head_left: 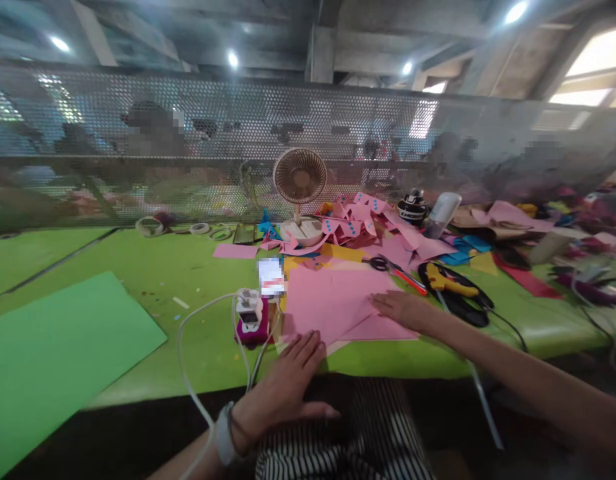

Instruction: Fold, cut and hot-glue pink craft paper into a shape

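Observation:
Pink paper sheets (333, 300) lie on the green-covered table in front of me, one overlapping another along a slanting edge. My left hand (293, 373) rests at the near left edge of the pink paper, fingertips touching it, thumb spread away to the right. Flat on the right part of the same paper lies my right hand (395, 308), its fingers stretched out toward the left. Neither hand grips anything. Just beyond the right hand are scissors (379, 263) and a red-orange cutter (411, 281). Yellow paper (345, 253) shows from under the pink sheets.
A purple power strip (253, 331) with a white charger (249, 308) and cables stands left of the paper. A glue gun (451, 283) sits on a black tray at right. Behind are a fan (301, 177) and pink scraps (355, 220). Green paper (73, 360) overhangs the edge.

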The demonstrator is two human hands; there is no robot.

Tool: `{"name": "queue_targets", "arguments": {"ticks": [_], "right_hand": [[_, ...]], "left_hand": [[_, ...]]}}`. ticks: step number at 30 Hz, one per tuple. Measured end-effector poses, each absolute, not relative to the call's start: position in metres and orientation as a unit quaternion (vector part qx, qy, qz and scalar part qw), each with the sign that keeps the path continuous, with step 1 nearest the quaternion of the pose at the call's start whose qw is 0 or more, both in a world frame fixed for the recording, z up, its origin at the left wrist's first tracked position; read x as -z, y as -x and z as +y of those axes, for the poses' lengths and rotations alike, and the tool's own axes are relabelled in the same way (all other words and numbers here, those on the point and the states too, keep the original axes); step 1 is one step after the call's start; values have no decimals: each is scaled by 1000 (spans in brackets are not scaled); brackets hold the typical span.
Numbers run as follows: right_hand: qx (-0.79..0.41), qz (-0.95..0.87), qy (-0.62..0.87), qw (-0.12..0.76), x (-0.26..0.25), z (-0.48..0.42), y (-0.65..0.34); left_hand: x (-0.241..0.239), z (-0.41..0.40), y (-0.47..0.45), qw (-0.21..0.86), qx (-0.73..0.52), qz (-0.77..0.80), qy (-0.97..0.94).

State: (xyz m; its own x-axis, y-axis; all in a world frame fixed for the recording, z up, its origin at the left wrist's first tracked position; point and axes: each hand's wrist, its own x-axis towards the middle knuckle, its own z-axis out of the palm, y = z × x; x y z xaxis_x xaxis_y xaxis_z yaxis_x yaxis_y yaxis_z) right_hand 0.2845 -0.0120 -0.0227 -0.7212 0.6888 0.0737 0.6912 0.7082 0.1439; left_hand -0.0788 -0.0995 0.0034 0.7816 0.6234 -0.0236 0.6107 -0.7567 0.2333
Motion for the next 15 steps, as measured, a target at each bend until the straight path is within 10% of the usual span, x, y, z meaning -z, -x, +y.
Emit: {"name": "queue_targets", "arguments": {"ticks": [15], "right_hand": [[251,-931,236,116,13,-6,-277]], "left_hand": [[-31,-96,17,-5,-93,442,-892]]}}
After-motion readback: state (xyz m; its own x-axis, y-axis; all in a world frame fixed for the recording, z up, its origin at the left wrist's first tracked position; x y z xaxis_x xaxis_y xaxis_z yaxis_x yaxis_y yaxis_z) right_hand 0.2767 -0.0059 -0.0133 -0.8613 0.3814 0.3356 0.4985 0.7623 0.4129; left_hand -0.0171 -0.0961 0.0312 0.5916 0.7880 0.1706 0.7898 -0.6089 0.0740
